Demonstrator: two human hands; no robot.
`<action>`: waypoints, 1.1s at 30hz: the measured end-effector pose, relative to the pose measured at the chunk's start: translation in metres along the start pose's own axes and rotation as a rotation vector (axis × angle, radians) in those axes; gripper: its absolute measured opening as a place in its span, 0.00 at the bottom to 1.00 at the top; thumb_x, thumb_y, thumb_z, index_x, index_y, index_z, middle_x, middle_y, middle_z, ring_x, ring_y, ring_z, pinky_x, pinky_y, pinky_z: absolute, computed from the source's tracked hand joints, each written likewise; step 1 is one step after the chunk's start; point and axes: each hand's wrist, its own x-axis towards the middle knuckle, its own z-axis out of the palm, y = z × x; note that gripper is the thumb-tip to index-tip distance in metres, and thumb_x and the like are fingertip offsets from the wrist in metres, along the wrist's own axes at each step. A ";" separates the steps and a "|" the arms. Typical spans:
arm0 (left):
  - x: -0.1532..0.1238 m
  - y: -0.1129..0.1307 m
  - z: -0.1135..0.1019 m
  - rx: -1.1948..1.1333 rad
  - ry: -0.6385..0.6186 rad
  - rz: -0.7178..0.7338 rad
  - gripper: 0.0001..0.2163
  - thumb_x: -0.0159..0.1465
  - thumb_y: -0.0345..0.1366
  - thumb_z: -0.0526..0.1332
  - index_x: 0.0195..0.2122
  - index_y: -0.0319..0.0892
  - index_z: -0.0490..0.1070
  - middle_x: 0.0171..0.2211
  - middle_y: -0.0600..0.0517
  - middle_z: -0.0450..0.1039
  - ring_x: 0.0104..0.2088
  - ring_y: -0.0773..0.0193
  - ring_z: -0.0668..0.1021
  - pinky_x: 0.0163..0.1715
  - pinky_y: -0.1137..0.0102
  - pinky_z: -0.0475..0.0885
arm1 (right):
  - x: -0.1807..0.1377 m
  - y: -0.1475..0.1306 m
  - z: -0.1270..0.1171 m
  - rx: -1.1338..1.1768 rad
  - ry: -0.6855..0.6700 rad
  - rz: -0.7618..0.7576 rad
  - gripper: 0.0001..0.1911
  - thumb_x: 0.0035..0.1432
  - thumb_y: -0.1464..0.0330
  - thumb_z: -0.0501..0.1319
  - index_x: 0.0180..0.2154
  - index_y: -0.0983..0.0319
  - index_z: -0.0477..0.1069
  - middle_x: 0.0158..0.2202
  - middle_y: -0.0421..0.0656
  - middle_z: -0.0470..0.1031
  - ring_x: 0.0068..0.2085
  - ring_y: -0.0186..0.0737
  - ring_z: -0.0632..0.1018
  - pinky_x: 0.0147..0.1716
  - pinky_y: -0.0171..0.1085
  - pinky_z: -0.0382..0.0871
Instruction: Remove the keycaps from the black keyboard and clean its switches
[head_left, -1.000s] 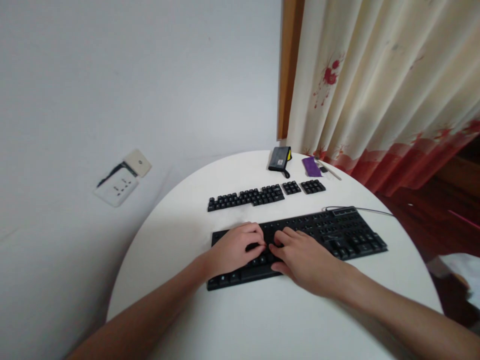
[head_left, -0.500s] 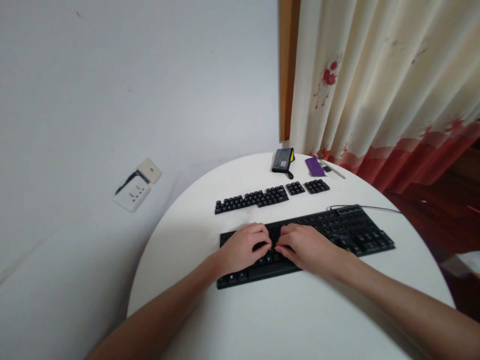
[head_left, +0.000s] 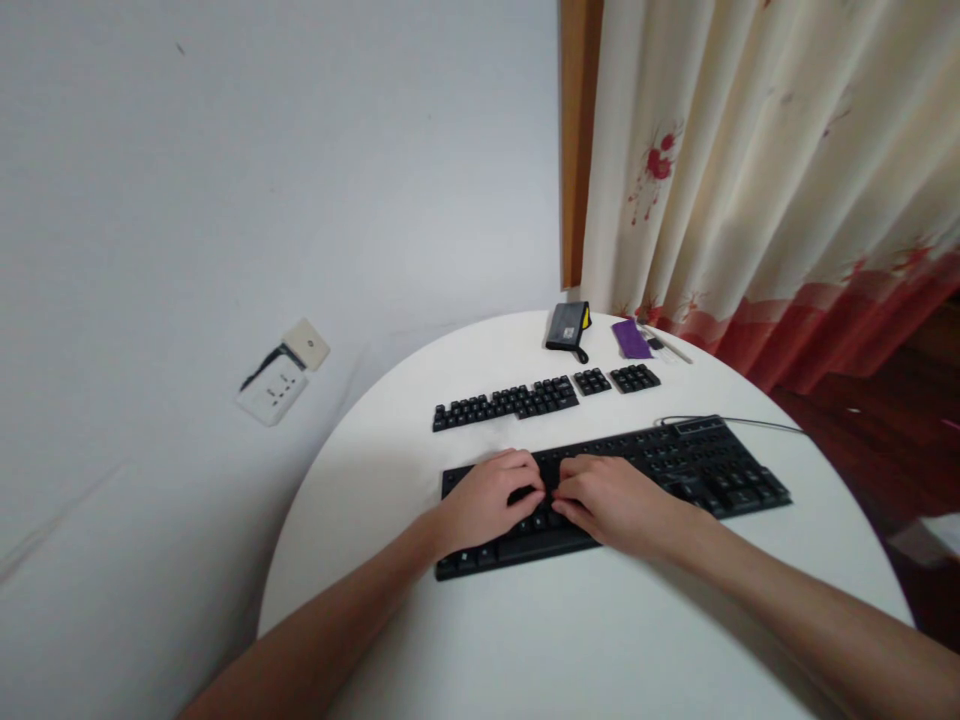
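Observation:
A black keyboard lies on the white round table, and many of its key positions look bare of caps. Over its left half sits my left hand, its fingers curled and thumb close to the fingertips. Facing it, my right hand rests on the middle of the keyboard with its fingers also bent together. The two sets of fingertips nearly meet. Whatever lies between them is hidden or too small to make out. Behind the keyboard, loose black keycaps stand in grouped rows, with smaller blocks of keycaps to the right.
At the back of the table are a dark pouch with a loop, a purple packet and a thin pale stick. A cable runs off to the right. A wall socket is at left, a curtain at right.
The view has shifted slightly, so the scene sits a little lower. Both hands keep nearly the same place and curled pose on the keyboard.

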 end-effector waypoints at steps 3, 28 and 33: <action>0.000 0.002 -0.001 -0.006 0.004 0.007 0.06 0.67 0.33 0.57 0.37 0.42 0.75 0.39 0.50 0.72 0.41 0.63 0.74 0.47 0.68 0.68 | 0.000 0.002 -0.001 -0.013 0.026 0.044 0.15 0.67 0.65 0.53 0.35 0.61 0.77 0.36 0.45 0.77 0.37 0.41 0.78 0.35 0.35 0.62; 0.055 -0.050 0.004 0.456 0.203 -0.216 0.10 0.64 0.29 0.60 0.43 0.44 0.79 0.40 0.48 0.74 0.43 0.56 0.72 0.49 0.61 0.69 | 0.007 0.018 -0.003 -0.001 0.147 0.267 0.16 0.67 0.64 0.52 0.34 0.61 0.76 0.37 0.47 0.80 0.39 0.44 0.79 0.38 0.36 0.64; 0.048 -0.053 0.000 0.316 0.237 -0.210 0.11 0.63 0.32 0.63 0.47 0.42 0.76 0.43 0.48 0.73 0.45 0.59 0.74 0.52 0.64 0.68 | 0.007 0.020 -0.004 0.018 0.131 0.278 0.17 0.67 0.64 0.52 0.35 0.61 0.77 0.38 0.47 0.80 0.39 0.44 0.79 0.39 0.36 0.64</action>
